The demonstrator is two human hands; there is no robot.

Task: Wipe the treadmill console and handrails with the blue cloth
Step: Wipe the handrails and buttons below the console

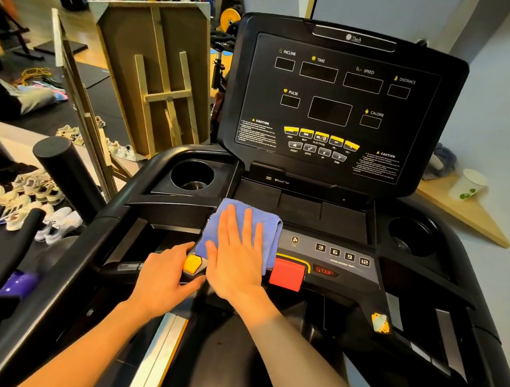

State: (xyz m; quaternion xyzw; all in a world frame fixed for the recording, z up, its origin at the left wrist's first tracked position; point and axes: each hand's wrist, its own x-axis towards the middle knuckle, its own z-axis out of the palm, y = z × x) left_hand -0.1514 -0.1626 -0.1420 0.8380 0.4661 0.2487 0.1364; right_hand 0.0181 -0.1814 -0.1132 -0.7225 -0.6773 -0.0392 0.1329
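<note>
The flat right hand (240,257) presses the blue cloth (244,221) beside the red "STOP" button (287,275). The left hand (167,274) rests loose on the console (341,107) edge.

A gym — treadmill (327,203), weight plates (229,18), racks.

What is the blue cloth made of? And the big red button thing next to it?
The blue cloth looks like soft terry or microfibre: fuzzy surface, floppy folds under the right hand. The red button looks like smooth, hard plastic with a slight shine, though the picture cannot settle it.
</note>
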